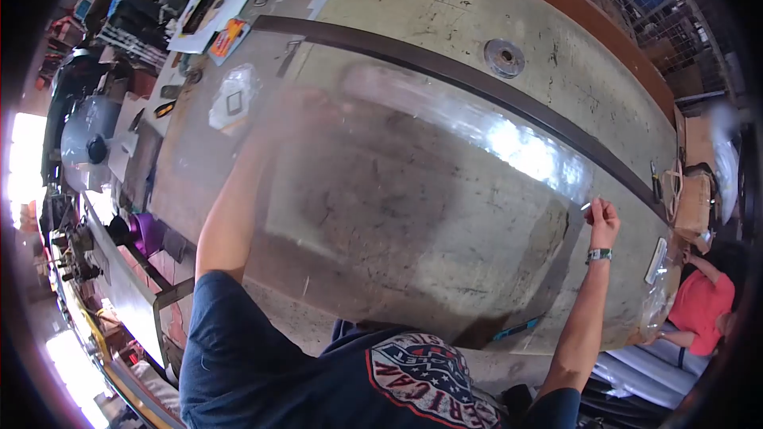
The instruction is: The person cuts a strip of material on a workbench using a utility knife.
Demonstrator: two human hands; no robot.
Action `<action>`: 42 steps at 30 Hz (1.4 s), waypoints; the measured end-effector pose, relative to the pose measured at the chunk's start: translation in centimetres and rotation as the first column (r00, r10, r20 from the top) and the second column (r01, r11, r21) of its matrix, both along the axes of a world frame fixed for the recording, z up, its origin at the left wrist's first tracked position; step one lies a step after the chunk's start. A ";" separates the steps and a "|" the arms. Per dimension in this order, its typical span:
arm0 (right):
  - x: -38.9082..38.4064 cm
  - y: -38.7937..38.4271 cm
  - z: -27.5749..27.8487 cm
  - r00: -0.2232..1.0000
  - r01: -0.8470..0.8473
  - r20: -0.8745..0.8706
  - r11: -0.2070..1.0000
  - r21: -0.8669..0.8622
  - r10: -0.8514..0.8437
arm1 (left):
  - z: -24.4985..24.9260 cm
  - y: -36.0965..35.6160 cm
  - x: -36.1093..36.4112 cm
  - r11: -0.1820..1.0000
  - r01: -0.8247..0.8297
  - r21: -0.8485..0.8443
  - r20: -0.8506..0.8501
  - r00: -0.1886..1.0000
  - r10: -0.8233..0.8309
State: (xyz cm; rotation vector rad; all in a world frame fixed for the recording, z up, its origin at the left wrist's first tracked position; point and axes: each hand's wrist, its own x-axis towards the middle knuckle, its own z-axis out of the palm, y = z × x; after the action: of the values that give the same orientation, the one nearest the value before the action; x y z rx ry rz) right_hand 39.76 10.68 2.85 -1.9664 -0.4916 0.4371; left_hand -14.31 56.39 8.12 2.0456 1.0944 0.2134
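Note:
A glossy, see-through strip of plastic film [445,117] stretches over the table along a long dark bar [469,83], catching a bright glare. At its right end my right hand [602,213] is closed in a pinch, with a small white tip showing at the fingers. The film's edges are hard to make out. Near the film's left end, my left hand [314,111] is smeared by motion, so its fingers do not show. A watch sits on my right wrist.
A round metal disc [504,58] lies beyond the bar on the worn table [381,214]. A small clear packet [234,102] and an orange box [228,37] lie at the left. A teal tool [517,329] is at the near edge. A person in a red top [703,306] is at the right.

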 end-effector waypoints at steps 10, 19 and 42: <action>6.3 4.3 -3.9 0.994 0.081 0.092 0.975 -0.206 -0.063 | -11.3 7.3 6.0 0.922 -0.185 0.339 0.208 0.971 0.118; 4.8 5.9 -4.2 0.978 0.210 0.040 0.955 -0.211 -0.206 | -12.1 5.9 6.3 0.847 -0.234 0.477 0.307 0.948 0.089; -15.7 -21.8 2.9 0.665 -0.281 0.525 0.830 -0.482 0.531 | -9.8 -34.1 0.5 0.966 0.211 0.146 0.036 0.975 -0.218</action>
State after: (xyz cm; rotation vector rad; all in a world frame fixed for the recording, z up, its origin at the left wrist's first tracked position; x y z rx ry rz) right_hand 24.02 -11.15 5.72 -2.3500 -1.4234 0.1047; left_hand -13.84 22.26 -1.66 2.2544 0.8382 0.2379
